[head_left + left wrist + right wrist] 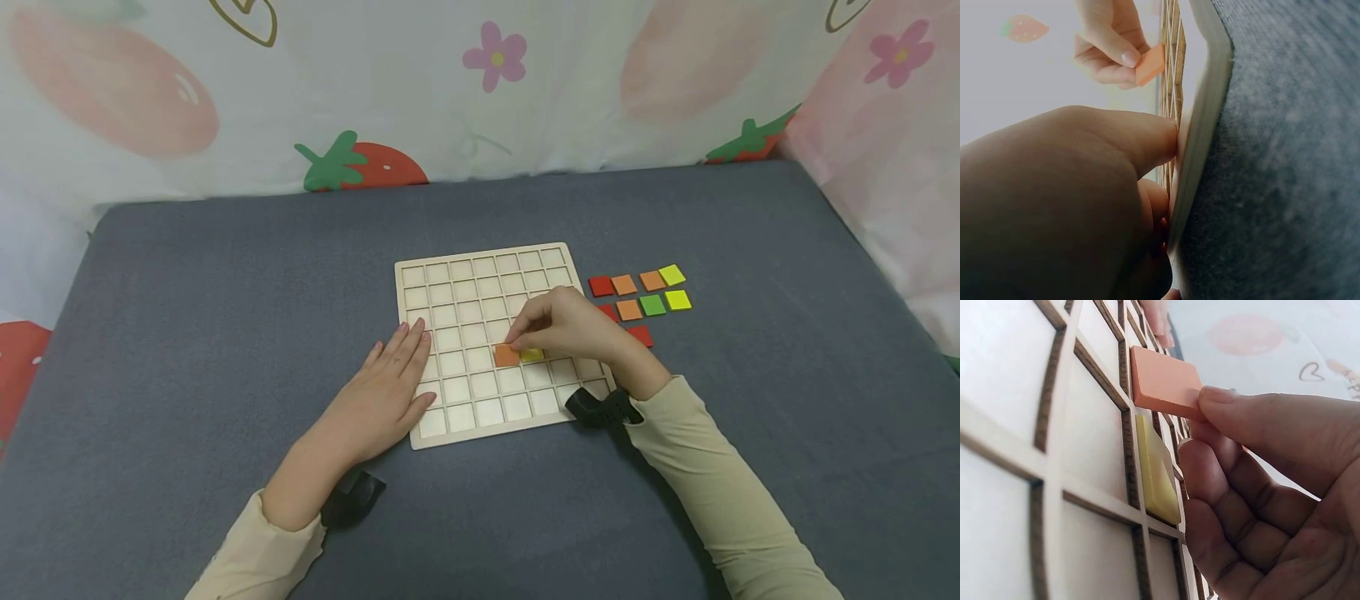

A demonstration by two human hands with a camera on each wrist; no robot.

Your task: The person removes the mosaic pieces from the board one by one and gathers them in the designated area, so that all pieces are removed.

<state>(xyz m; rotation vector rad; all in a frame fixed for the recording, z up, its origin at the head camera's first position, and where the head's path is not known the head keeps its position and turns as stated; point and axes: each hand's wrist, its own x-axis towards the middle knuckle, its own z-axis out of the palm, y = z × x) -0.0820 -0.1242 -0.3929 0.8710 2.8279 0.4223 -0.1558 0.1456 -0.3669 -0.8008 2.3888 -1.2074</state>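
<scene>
A pale wooden grid board lies on the grey cloth. Between thumb and fingers my right hand pinches an orange square tile, tilted, with one edge at a cell of the board. Beside it a yellow tile sits in a neighbouring cell; the right hand partly hides it in the head view. My left hand rests on the board's left edge with its fingers extended. In the left wrist view the left thumb touches the board's rim.
Right of the board lie loose tiles: red, orange, green and yellow ones among them. Black wrist cameras are strapped to both wrists. A printed curtain hangs behind the table.
</scene>
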